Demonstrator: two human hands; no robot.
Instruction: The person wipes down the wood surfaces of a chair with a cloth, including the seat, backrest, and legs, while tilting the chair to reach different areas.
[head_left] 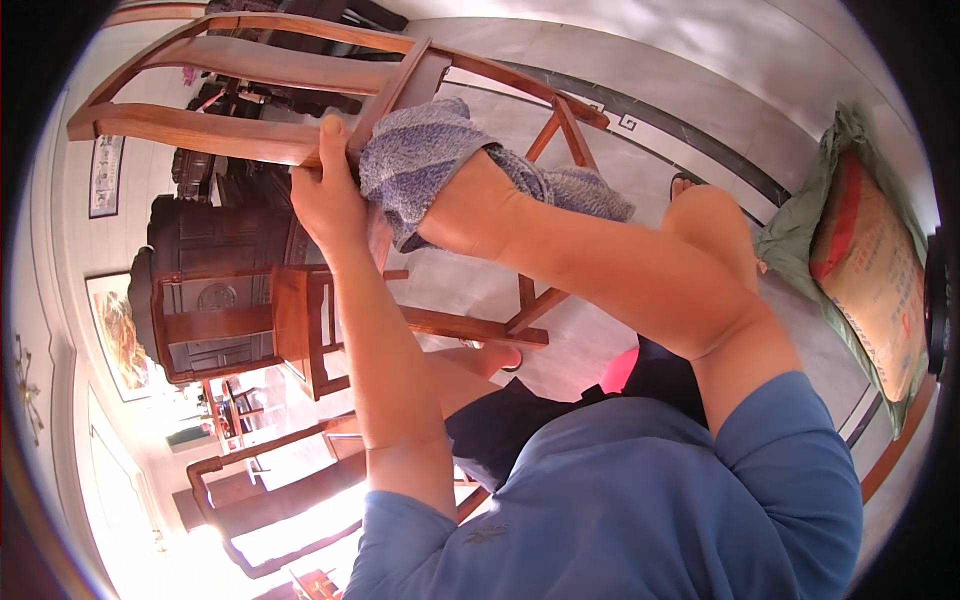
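A reddish-brown wooden chair (225, 132) is tipped on its side before me, its slatted back toward the left and its legs toward the right. My left hand (332, 200) grips the chair's frame where the back meets the seat; the thumb points up along the wood and the other fingers are mostly hidden behind it. In my right hand (470, 210) is a grey-blue towel (425, 150), pressed against the edge of the chair's seat. The cloth drapes over the fingers, and a loose end hangs past the wrist to the right.
A packed sack (872, 270) in green wrapping lies at the right. Dark carved wooden furniture (215, 260) and another wooden chair (300, 320) stand at the left. Farther down is a wooden armchair (290, 495) in bright light. Pale tiles with a dark border (640, 145) cover the floor.
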